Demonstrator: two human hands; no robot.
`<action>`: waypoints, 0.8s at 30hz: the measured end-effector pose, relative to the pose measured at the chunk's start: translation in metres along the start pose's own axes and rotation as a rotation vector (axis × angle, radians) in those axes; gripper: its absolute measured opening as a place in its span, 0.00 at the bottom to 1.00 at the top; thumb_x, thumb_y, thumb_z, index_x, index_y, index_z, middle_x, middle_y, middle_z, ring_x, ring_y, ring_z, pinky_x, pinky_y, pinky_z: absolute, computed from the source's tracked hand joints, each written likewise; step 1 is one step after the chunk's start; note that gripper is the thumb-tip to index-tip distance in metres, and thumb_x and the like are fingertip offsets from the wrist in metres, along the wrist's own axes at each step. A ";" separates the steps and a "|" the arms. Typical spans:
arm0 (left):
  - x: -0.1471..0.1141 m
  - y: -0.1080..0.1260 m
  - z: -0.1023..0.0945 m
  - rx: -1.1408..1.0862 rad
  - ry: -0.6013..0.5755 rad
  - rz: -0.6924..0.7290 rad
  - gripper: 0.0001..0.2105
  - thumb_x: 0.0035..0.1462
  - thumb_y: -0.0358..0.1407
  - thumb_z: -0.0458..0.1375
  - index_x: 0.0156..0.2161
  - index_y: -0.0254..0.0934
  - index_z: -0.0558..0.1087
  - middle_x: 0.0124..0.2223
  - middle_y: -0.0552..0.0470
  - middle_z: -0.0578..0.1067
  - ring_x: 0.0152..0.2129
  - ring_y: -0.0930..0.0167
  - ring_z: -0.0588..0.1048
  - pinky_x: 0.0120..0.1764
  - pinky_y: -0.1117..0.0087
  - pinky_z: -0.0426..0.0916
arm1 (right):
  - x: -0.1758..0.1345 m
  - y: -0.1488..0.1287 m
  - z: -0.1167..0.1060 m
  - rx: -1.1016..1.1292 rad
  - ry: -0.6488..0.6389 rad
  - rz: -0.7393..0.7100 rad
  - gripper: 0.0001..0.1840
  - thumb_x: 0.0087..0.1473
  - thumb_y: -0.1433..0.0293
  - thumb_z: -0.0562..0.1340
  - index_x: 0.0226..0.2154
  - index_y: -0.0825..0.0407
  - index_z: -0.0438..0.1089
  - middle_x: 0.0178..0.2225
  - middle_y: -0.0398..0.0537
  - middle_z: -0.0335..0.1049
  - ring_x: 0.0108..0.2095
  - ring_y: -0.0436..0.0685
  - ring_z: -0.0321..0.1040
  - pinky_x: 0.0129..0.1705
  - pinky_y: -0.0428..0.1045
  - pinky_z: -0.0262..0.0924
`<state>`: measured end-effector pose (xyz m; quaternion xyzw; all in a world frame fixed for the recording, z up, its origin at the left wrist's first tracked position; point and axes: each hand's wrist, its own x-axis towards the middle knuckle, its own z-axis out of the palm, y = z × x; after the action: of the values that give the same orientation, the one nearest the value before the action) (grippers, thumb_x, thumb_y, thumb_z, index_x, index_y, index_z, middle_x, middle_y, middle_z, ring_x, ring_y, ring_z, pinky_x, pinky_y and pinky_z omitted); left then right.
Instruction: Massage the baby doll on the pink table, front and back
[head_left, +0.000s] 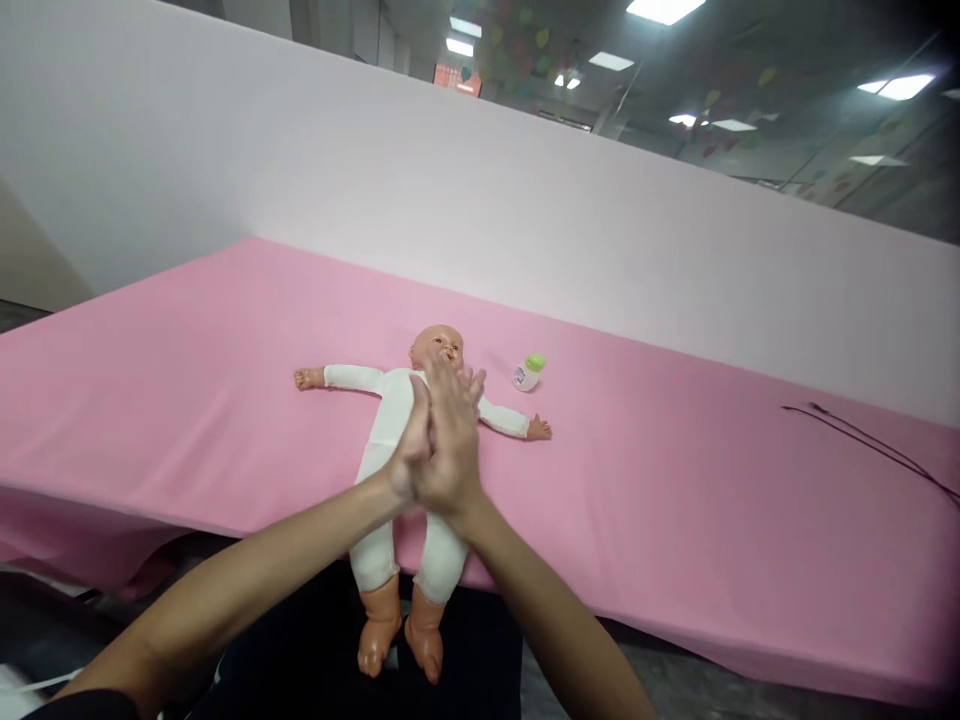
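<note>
My left hand (412, 445) and my right hand (452, 435) are pressed palm to palm above a baby doll's body, fingers stretched out and pointing away from me. Nothing shows between the palms, though their inner sides are hidden. Beneath them the baby doll (390, 412) lies on its back, arms spread wide, in a white cloth body with bare plastic head, hands and feet. My hands cover part of its chest and lower face. To the right of its head stands a small whitish bottle (527, 374) with a green cap.
A pink cloth (675, 500) covers the table, and the doll's feet hang over its near edge. Behind rises a white partition (525, 220). Thin black cables (877, 445) lie at the far right.
</note>
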<state>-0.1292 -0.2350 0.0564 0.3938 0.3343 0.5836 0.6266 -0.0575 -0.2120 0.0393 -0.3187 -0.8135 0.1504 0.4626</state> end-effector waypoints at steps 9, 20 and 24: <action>0.003 -0.023 -0.013 -0.223 -0.014 0.120 0.39 0.65 0.66 0.40 0.73 0.49 0.58 0.74 0.55 0.58 0.74 0.59 0.43 0.73 0.53 0.46 | -0.021 -0.004 0.012 0.006 0.010 -0.017 0.45 0.66 0.40 0.38 0.75 0.45 0.34 0.77 0.49 0.34 0.76 0.69 0.31 0.75 0.72 0.31; 0.003 -0.019 -0.017 -0.217 -0.042 0.104 0.38 0.66 0.66 0.39 0.70 0.48 0.63 0.73 0.53 0.60 0.74 0.62 0.43 0.73 0.57 0.46 | -0.020 0.012 0.005 -0.017 -0.067 0.014 0.40 0.70 0.47 0.39 0.75 0.47 0.32 0.77 0.50 0.34 0.76 0.62 0.30 0.75 0.67 0.36; -0.001 -0.024 -0.007 -0.237 -0.173 0.092 0.39 0.65 0.66 0.36 0.70 0.47 0.63 0.73 0.52 0.61 0.73 0.60 0.45 0.73 0.55 0.46 | -0.008 0.010 -0.009 -0.130 -0.050 -0.174 0.42 0.68 0.43 0.37 0.75 0.45 0.37 0.76 0.50 0.43 0.76 0.64 0.36 0.75 0.69 0.34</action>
<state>-0.1243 -0.2359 0.0317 0.3810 0.1897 0.6108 0.6677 -0.0433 -0.2102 0.0338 -0.2723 -0.8575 0.0647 0.4317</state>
